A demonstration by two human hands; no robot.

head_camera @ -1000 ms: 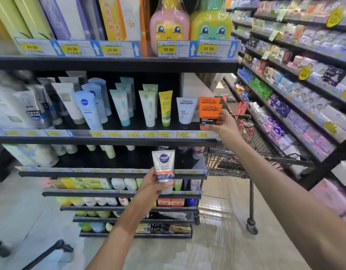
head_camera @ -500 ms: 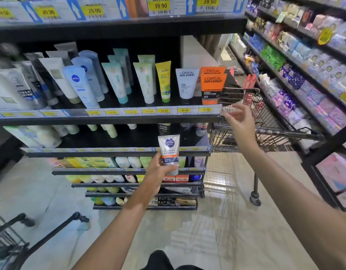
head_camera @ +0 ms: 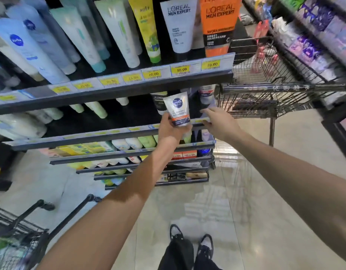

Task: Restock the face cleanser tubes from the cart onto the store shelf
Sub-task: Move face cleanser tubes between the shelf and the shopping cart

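At the second shelf's front edge (head_camera: 113,134), left hand (head_camera: 171,131) grips a Nivea tube (head_camera: 179,112); right hand (head_camera: 219,122) seemingly loose-fingered beside it.

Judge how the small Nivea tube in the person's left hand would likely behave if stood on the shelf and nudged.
The tube looks light, since the left hand holds it by its lower end alone. Wide top, narrow bottom: probably tips easily. Its glossy skin may be slippery.
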